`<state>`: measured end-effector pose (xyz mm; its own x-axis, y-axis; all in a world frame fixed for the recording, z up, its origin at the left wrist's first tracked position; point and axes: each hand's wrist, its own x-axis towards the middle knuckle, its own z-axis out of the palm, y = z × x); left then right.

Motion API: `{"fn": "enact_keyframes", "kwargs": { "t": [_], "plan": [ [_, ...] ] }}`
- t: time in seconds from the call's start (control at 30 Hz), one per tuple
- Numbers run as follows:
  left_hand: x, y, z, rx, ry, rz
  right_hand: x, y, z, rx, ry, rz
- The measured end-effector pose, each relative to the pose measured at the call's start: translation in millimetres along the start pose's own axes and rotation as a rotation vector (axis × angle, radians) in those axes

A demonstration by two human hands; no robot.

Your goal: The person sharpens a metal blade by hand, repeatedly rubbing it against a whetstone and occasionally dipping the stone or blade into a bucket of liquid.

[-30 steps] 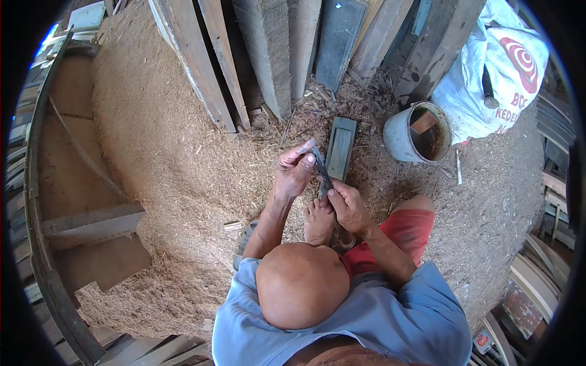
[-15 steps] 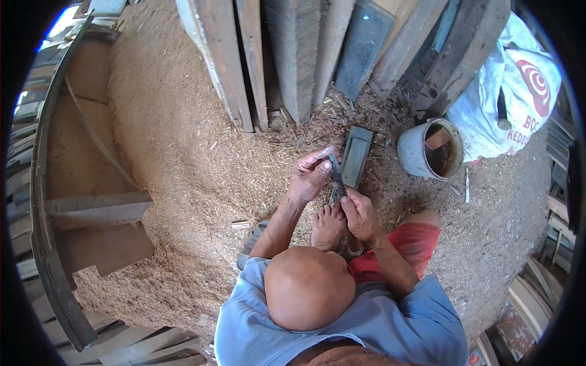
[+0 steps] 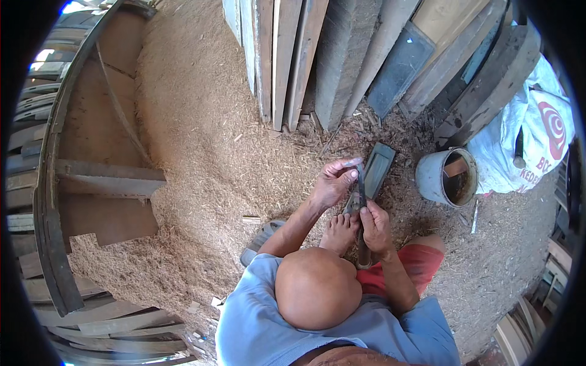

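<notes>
A chisel (image 3: 361, 188) with a narrow, dark metal blade stands between my two hands. My left hand (image 3: 332, 185) pinches its far tip between thumb and fingers. My right hand (image 3: 376, 228) grips it lower down, and what looks like its brown handle end shows below that hand. Just beyond and partly under the blade, a greenish-grey sharpening stone (image 3: 381, 166) in a rectangular block lies tilted on the ground. Its near end reaches my bare foot (image 3: 339, 234).
A white bucket (image 3: 430, 178) holding dark liquid and a brown block stands at right, beside a white sack (image 3: 525, 146). Upright timber planks (image 3: 345, 61) line the far side. Wood shavings cover the ground. A curved wooden frame (image 3: 52, 201) runs along the left.
The chisel has turned more upright in my hands, and its handle end shows more. The whole view has shifted, with the planks and bucket now farther right and lower.
</notes>
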<state>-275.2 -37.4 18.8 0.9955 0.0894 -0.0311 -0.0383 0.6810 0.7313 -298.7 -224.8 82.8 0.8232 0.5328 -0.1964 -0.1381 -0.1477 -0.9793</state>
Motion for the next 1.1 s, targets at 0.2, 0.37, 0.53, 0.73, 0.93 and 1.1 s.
{"fn": "enact_keyframes", "kwargs": {
  "t": [0.2,0.37,0.53,0.73,0.93,1.1],
  "plan": [
    [3,3,5,0.055,-0.041,0.022,-1,0,-5,0.036,-0.020,0.042],
    [2,0,0,0.060,-0.044,0.003,-2,-3,-2,0.079,-0.026,0.052],
    [-1,-1,-5,0.053,-0.052,0.002,-3,0,1,0.097,-0.024,0.063],
    [3,21,15,-0.300,-0.049,-0.376,-3,17,-19,0.084,-0.094,0.141],
    [11,3,-4,-0.123,0.107,-0.354,-9,5,-8,0.135,0.040,0.148],
    [18,-17,9,0.271,0.117,-0.338,-20,10,-23,-0.362,0.088,0.006]
  ]
}}
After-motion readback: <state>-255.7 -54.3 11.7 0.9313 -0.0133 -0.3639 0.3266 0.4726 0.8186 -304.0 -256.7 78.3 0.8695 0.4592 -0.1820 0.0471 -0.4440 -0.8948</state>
